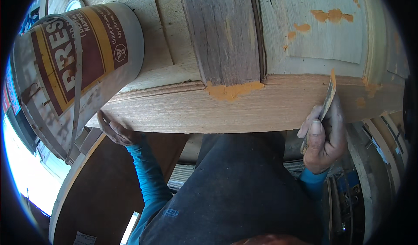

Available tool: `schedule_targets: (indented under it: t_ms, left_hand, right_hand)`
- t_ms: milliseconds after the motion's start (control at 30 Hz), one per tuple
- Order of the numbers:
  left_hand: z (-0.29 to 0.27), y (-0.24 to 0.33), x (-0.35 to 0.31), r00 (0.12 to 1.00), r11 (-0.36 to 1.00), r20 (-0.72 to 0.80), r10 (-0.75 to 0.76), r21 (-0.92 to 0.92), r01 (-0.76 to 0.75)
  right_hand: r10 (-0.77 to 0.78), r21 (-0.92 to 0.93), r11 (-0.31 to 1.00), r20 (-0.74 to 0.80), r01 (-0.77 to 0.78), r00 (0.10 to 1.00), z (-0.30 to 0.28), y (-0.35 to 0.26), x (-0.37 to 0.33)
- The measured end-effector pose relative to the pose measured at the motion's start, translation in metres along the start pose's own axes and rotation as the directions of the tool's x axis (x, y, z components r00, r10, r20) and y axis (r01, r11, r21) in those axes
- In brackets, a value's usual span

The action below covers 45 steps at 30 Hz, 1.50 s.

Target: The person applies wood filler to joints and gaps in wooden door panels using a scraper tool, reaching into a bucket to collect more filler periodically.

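Note:
In my right hand (324, 140) is a putty knife (329, 95), gripped blade up, with orange filler on its tip. The blade stands over the front rail (183, 114) of a wooden panelled piece, near its right part. Orange filler (233, 91) is smeared where the dark upright board (222, 36) meets the rail. My left hand (115, 129) lies at the rail's left end, fingers extended and partly hidden, beside a large tub (82, 66). The tub is white with a maroon and yellow label and leans to the left.
Pale panels flank the dark board; the right panel (313, 40) carries several orange filler patches (334, 15). A round can (75, 4) shows behind the tub. Below the rail at left is a dark brown panel (100, 192). Curved wooden pieces (376, 158) stand at right.

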<state>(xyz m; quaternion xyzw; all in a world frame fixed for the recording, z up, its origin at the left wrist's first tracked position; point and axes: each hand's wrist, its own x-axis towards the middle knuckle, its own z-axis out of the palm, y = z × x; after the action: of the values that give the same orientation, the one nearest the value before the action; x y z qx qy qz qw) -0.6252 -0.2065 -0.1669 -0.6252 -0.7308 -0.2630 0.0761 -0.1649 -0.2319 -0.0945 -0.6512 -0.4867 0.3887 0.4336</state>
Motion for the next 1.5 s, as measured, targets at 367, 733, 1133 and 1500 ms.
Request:
schedule_targets:
  t_ms: [367,733,1133,1500]
  left_hand:
    - [0.000,-0.007,-0.003,0.997,0.971,-0.021,-0.072,-0.231,0.066]
    - [0.001,-0.011,-0.005,0.999,0.983,-0.038,0.014,-0.182,-0.021]
    - [0.010,-0.001,0.032,0.898,0.888,-0.079,-0.433,-0.209,0.410]
    - [0.011,0.018,0.033,0.871,0.867,-0.085,-0.485,-0.179,0.465]
  right_hand:
    - [0.119,-0.275,0.956,0.040,-0.103,0.992,-0.004,-0.025,-0.019]
    - [-0.002,-0.334,0.940,0.192,0.067,0.981,0.011,-0.047,-0.052]
    - [-0.267,-0.401,0.787,0.463,0.468,0.845,-0.080,-0.031,0.051]
    - [-0.278,-0.334,0.492,0.815,0.804,0.509,-0.054,-0.011,0.137]
